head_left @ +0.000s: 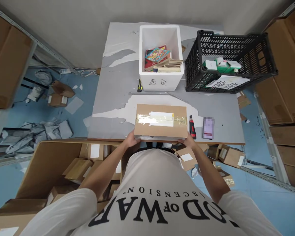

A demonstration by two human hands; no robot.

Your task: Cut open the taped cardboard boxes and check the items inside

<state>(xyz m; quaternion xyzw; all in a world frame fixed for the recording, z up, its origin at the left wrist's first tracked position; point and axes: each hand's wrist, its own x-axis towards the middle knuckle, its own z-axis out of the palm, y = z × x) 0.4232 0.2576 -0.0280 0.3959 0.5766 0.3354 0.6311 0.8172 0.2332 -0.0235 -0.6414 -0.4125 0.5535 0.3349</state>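
Note:
A taped cardboard box (161,130) lies at the front edge of the table, a white label on its top under clear tape. My left hand (132,139) grips its near left corner, and my right hand (188,141) grips the near right one. Both sets of fingers are partly hidden beneath the box. Close to my right hand, a red and black utility knife (192,127) rests on the table. Beyond it is a flat purple item (208,127), blurred out. A yellow and black utility knife (140,86) lies farther back.
On the grey table (110,85), a white foam box (159,77) holds books, and a black plastic crate (232,89) holds green and white packages. A large open carton (49,157) full of parcels stands at my left. Shelves with cartons (280,95) flank the right side.

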